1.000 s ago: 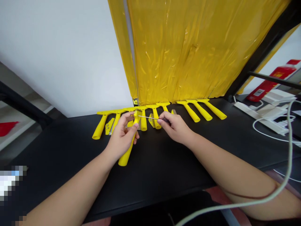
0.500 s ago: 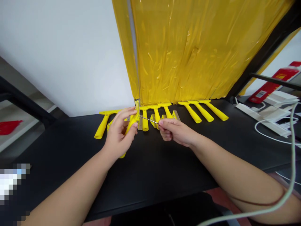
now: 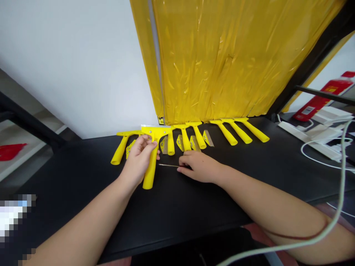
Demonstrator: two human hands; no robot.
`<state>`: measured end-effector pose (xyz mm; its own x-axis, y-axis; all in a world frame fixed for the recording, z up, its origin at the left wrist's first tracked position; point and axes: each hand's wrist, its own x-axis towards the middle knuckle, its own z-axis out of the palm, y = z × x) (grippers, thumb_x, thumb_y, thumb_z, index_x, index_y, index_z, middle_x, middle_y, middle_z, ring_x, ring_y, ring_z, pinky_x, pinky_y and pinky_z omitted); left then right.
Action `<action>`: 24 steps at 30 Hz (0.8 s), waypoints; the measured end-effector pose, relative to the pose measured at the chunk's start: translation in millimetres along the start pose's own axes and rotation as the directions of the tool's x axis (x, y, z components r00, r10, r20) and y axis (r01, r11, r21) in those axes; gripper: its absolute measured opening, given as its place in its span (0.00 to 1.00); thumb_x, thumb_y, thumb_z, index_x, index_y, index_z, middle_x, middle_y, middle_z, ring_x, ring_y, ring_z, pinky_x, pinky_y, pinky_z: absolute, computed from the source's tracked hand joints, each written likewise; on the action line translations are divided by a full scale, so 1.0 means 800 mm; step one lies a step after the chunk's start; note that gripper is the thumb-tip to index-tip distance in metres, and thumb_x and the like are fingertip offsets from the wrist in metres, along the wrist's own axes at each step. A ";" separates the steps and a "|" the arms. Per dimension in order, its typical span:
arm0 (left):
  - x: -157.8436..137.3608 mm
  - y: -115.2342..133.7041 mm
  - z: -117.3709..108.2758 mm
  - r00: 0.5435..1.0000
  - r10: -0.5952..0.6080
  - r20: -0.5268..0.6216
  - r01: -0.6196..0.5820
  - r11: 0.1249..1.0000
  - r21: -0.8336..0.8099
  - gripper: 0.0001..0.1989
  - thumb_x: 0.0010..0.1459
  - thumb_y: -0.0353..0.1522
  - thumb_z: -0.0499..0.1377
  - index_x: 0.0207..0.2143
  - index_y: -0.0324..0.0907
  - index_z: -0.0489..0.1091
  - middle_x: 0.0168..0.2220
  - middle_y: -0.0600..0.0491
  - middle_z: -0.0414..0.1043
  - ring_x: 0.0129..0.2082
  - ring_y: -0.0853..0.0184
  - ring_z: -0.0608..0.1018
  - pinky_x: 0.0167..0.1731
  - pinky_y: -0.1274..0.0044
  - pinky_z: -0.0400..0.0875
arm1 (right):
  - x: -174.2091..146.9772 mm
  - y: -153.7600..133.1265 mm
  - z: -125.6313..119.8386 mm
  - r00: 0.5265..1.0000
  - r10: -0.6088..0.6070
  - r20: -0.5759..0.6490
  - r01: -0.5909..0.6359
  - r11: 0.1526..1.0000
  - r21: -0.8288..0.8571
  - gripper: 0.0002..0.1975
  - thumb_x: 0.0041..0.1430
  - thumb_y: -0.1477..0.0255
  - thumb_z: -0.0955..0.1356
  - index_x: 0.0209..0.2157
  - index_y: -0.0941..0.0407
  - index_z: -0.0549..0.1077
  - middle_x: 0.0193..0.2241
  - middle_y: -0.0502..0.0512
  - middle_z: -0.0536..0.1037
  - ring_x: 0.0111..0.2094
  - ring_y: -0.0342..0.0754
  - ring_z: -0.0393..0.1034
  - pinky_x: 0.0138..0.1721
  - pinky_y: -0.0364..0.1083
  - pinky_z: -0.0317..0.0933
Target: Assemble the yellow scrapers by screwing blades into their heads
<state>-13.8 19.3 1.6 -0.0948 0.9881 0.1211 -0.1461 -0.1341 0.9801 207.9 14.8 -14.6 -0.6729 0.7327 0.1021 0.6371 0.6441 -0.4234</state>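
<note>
My left hand (image 3: 138, 157) is closed around a yellow T-shaped scraper (image 3: 150, 168). The scraper's wide head is up, with two screws and a pale blade edge along its top; the handle points down towards me. To the right, my right hand (image 3: 201, 166) is low over the black tabletop, fingers curled in. From its fingertips a thin metal rod (image 3: 168, 165), like a screwdriver shaft, sticks out leftward below the scraper's head. Its other end is hidden by the hand. Behind both hands lie several yellow scraper handles (image 3: 201, 138) and small yellow clamp pieces with metal blades (image 3: 208, 138).
The black table (image 3: 172, 210) meets a white wall and a yellow plastic sheet (image 3: 222, 62). At the right are a red bottle (image 3: 323, 96), white cases and a pale cable (image 3: 340, 207) crossing over my right forearm. A red object (image 3: 11, 150) sits on a shelf at left.
The scraper in my left hand has turned from edge-on to face me. My right hand has moved down, taking the metal rod away from the scraper's head towards the tabletop.
</note>
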 end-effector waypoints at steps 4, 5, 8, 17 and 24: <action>0.002 0.001 -0.004 0.999 0.021 -0.048 -0.024 0.997 -0.069 0.14 0.55 0.35 0.69 0.39 0.44 0.68 0.34 0.56 0.73 0.34 0.66 0.81 0.32 0.76 0.76 | -0.001 0.001 -0.001 1.000 0.002 0.013 -0.001 1.000 -0.005 0.09 0.65 0.65 0.71 0.34 0.56 0.73 0.34 0.55 0.74 0.33 0.47 0.66 0.34 0.46 0.57; 0.002 0.002 -0.004 0.998 0.024 -0.053 -0.029 0.996 -0.087 0.14 0.55 0.36 0.69 0.39 0.44 0.68 0.35 0.55 0.74 0.36 0.66 0.81 0.34 0.76 0.76 | -0.002 0.001 -0.002 1.000 -0.005 -0.003 0.005 1.000 0.006 0.09 0.64 0.65 0.72 0.35 0.56 0.73 0.35 0.55 0.74 0.34 0.47 0.66 0.34 0.46 0.58; 0.000 0.005 -0.001 0.999 0.000 -0.045 -0.006 0.992 -0.127 0.14 0.55 0.36 0.70 0.38 0.43 0.69 0.36 0.54 0.77 0.36 0.66 0.81 0.32 0.78 0.74 | -0.004 -0.002 -0.008 0.994 -0.013 -0.110 0.028 0.991 0.131 0.10 0.64 0.63 0.72 0.38 0.55 0.73 0.35 0.53 0.74 0.36 0.47 0.67 0.38 0.47 0.60; -0.007 -0.004 0.006 0.993 0.016 0.114 -0.001 0.992 -0.128 0.13 0.57 0.37 0.71 0.40 0.43 0.73 0.34 0.54 0.76 0.31 0.71 0.78 0.31 0.79 0.77 | -0.007 -0.014 -0.008 0.978 0.077 -0.196 0.050 0.820 0.571 0.18 0.60 0.61 0.75 0.45 0.55 0.71 0.35 0.50 0.75 0.30 0.42 0.66 0.32 0.44 0.63; -0.012 -0.004 0.010 0.991 0.021 0.133 -0.002 0.990 -0.141 0.13 0.55 0.35 0.72 0.40 0.42 0.76 0.37 0.53 0.79 0.32 0.72 0.79 0.34 0.79 0.80 | -0.009 -0.011 -0.012 0.984 0.097 -0.150 0.005 0.825 0.566 0.17 0.56 0.61 0.77 0.41 0.54 0.72 0.30 0.47 0.74 0.29 0.42 0.66 0.30 0.43 0.61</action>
<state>-5.0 10.9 -1.2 0.0336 0.9863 0.1615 -0.2829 -0.1456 0.9480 211.0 5.9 -2.7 -0.5439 0.8162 0.1948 0.3090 0.4107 -0.8579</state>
